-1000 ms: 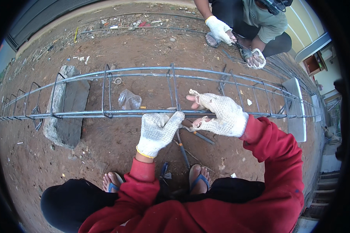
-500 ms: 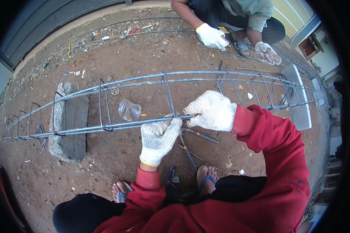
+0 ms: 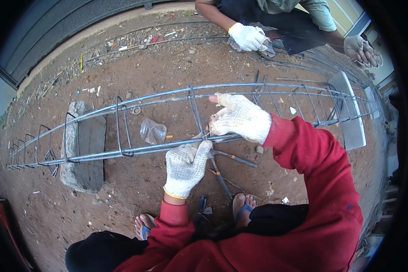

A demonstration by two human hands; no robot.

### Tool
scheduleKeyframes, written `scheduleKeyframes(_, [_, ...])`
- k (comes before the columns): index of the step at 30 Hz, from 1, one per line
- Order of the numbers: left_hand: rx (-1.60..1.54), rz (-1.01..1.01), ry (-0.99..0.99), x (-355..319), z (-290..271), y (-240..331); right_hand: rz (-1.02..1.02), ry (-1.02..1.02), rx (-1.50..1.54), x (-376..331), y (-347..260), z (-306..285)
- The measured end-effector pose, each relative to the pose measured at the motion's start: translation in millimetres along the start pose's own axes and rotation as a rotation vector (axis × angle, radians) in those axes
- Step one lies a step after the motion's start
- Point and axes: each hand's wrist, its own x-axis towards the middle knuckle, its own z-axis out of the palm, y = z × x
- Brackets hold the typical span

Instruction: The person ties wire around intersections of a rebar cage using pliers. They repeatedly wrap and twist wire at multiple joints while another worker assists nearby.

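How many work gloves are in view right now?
4: one on the wearer's left hand, one on the right hand, and one on each of the co-worker's hands.

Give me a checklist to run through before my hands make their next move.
1. Left grip at the rebar cage: ok, thumb by the near bars.
2. Joint at the stirrup secure: cannot tell, your hands cover it.
3. Right grip fully covered: not ok, its frayed glove leaves the thumb tip bare.
4. Concrete block beneath the cage: ok, the bars cross over it.
5. Pincers out of your hands: ok, they lie on the ground, handles spread.
6. Co-worker's gloved hand clear of the cage: ok, beyond the far bars.
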Motion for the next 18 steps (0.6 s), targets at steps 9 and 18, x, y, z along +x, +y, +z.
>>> scheduleKeyframes(9, [0.062, 0.037, 0.035, -1, 2, 3, -0.001, -0.08, 0.179, 14, -6, 10])
scheduleKeyframes(18, [0.081, 0.036, 0.0, -2, -2, 3, -0.136, -0.243, -0.101, 28, -9, -7])
